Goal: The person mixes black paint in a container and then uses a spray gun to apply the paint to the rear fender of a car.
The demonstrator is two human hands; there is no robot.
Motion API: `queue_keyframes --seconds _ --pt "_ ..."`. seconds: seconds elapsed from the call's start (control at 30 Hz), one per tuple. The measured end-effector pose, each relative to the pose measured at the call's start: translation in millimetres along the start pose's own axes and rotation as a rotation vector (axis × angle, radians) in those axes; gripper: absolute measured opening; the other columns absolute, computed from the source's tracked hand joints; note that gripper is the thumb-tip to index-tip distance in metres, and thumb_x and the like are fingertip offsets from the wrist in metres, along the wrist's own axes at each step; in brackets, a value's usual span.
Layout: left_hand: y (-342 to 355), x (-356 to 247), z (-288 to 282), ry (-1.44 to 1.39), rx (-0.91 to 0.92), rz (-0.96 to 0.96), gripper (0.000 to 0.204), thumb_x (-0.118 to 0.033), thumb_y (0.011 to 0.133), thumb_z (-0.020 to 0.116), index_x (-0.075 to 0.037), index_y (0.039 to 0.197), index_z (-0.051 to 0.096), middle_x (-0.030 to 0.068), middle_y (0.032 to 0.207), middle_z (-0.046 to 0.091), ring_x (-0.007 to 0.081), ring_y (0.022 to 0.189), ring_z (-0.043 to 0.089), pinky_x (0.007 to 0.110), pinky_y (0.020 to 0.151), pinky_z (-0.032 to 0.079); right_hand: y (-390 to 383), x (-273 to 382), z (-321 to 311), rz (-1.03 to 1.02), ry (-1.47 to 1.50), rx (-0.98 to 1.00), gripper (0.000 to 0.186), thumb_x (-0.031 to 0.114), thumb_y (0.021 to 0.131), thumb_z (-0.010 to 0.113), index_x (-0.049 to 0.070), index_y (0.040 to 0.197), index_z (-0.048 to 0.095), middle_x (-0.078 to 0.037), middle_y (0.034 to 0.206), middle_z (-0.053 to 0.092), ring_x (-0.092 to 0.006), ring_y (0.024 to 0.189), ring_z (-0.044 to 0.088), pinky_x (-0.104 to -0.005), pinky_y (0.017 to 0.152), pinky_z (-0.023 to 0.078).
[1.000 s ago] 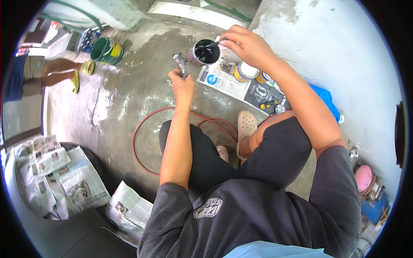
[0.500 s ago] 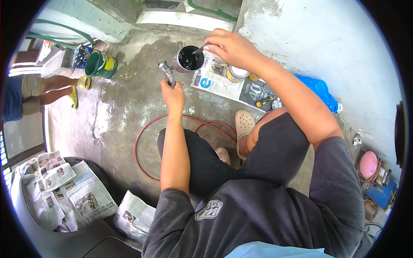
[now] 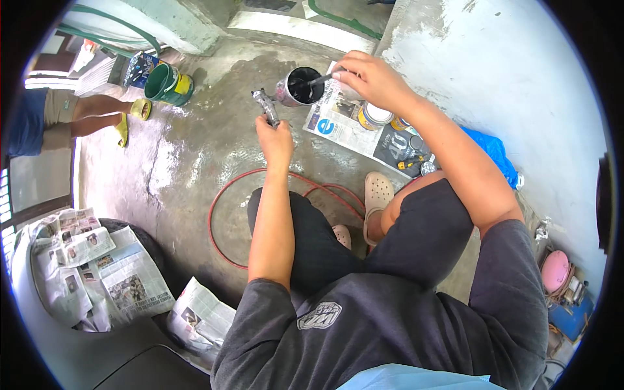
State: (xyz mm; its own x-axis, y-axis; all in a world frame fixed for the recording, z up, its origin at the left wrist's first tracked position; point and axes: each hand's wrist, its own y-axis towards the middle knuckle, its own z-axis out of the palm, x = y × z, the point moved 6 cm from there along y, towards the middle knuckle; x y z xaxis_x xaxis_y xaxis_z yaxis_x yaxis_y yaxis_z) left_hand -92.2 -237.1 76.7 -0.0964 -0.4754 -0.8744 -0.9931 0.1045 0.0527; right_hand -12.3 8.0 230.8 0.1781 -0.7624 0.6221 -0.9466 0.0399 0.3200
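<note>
My left hand point(image 3: 275, 140) is closed around the handle of a silver spray gun point(image 3: 265, 104), held out over the wet floor. Beside the gun, apparently joined to it, is its smeared paint cup point(image 3: 282, 92), open at the top with glossy black paint point(image 3: 300, 88) inside. My right hand point(image 3: 370, 77) pinches a dark stirring stick point(image 3: 321, 80), whose lower end dips into the paint. Below and to the right of the cup, a paint can point(image 3: 375, 116) stands on spread newspaper point(image 3: 354, 140), partly beside my right forearm.
A red hose point(image 3: 213, 218) loops across the concrete floor point(image 3: 188, 143). Another person's legs point(image 3: 97, 116) are at the left, near a green bucket point(image 3: 170, 84). Newspaper sheets point(image 3: 133, 279) cover a vehicle part at lower left. A blue plastic bag point(image 3: 489, 153) lies along the right wall.
The view has shifted slightly, so the scene sits a little further right. My right hand has drawn the stick slightly outward; both hands keep their holds.
</note>
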Motion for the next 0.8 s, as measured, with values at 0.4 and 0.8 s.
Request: queue_keyframes --seconds 0.4,0.8 --pt "-5.9 -6.2 7.9 0.005 0.112 -0.065 0.032 -0.009 0.085 0.064 0.005 0.111 0.052 0.0208 0.092 0.06 0.0326 0.083 0.06 0.043 0.08 0.047 -0.6 -8.0 11.9 0.103 0.075 0.015 0.029 0.024 0.098 0.066 0.006 0.121 0.068 -0.006 0.089 0.072 -0.0132 0.079 0.065 -0.0304 0.071 0.052" --pt "-9.2 -12.2 2.3 0.048 0.126 -0.079 0.03 -0.01 0.085 0.065 0.004 0.109 0.052 0.02 0.088 0.061 0.0325 0.08 0.06 0.043 0.078 0.048 -10.2 9.2 1.3 -0.266 -0.342 -0.039 0.02 0.017 0.096 0.066 0.008 0.113 0.073 -0.007 0.099 0.07 -0.0289 0.087 0.067 -0.0371 0.074 0.055"
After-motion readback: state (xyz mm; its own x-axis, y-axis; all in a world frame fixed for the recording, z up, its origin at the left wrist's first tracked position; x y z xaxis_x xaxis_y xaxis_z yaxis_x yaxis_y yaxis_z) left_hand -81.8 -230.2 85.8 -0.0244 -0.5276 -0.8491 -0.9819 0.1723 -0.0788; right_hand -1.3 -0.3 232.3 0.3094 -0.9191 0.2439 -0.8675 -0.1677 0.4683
